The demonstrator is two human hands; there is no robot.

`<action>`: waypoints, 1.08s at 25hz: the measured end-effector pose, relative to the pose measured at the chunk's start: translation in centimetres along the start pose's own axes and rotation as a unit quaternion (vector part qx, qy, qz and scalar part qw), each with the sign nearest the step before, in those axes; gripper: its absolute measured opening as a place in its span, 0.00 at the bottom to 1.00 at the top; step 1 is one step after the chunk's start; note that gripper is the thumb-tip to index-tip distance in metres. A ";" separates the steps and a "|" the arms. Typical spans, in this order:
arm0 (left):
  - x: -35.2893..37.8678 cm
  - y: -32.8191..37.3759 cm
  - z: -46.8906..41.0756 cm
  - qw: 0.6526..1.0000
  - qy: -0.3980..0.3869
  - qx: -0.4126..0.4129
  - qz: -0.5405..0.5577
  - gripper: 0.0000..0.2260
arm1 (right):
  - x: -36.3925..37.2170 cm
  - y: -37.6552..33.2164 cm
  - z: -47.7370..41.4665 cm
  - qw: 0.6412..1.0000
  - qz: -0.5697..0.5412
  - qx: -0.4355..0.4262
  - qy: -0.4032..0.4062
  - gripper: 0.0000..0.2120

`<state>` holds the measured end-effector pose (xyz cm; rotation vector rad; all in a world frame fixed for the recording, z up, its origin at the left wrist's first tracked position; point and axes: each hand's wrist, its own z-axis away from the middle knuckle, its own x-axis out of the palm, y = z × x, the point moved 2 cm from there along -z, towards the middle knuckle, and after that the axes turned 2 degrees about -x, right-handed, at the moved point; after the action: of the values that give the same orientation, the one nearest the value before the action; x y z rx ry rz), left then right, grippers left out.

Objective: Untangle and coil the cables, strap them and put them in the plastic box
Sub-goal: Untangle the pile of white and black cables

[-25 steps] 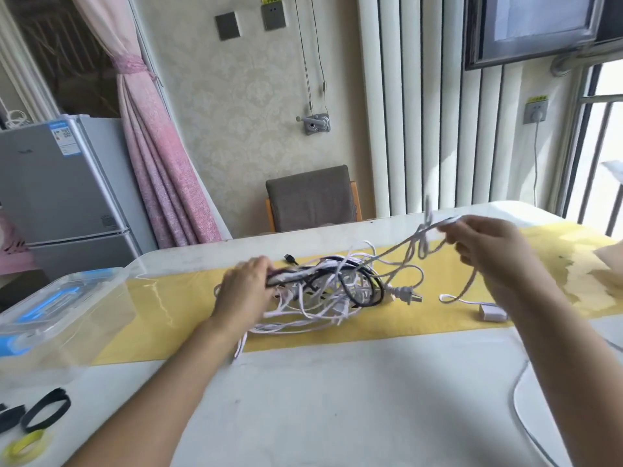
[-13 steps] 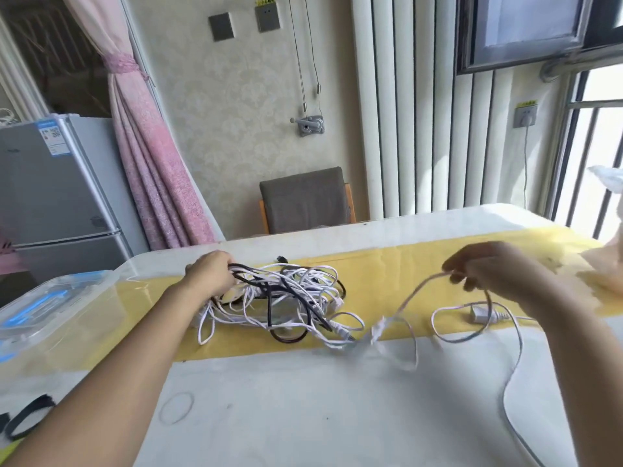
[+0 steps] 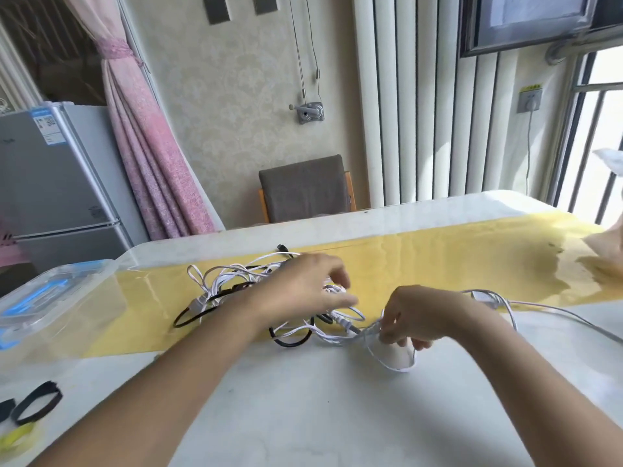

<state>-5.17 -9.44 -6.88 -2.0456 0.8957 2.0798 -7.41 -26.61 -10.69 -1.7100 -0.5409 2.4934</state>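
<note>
Two bare hands work at the middle of a pale marble-look tabletop crossed by a yellow glossy runner. The left hand lies fingers spread and unclenched on top of the tangled heap of thin white and black cables, pinning it rather than gripping any strand. The right hand, just at its 3 o'clock, has its fingertips pinched shut on a white flat cable that loops down in front of it; the cable's far length trails off toward 3 o'clock past a small white in-line adapter block.

The heap sits on the runner's near edge, at 12 o'clock from the viewer. The clear plastic box with blue latches waits at 9 o'clock, well apart from the heap, and the black loop straps and a yellow one lie at 8 o'clock, untouched.

Step in hand, as judged: freeing one white cable from the knot. To do it well, hold the heap down flat — draw the pinched strand out slowly, following it back through each crossing, never yanking, since a hard pull would likely tighten the tangle.
</note>
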 end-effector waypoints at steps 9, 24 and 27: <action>1.9 -2.2 -4.8 0.981 0.082 -0.018 -0.177 0.17 | -4.5 1.6 1.4 0.886 -0.281 -0.092 0.358 0.12; 0.9 -5.5 -2.4 0.975 0.165 -0.080 0.127 0.13 | -3.9 3.8 0.5 0.868 -0.116 -0.026 0.483 0.20; 2.6 -5.3 -2.1 0.961 0.176 -0.098 0.191 0.06 | -2.2 -1.8 0.6 0.867 -0.151 -0.217 0.422 0.13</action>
<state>-1.15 -6.84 -10.96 -2.5832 1.2745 2.0808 -7.38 -25.58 -7.98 -2.3740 -1.1715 1.2526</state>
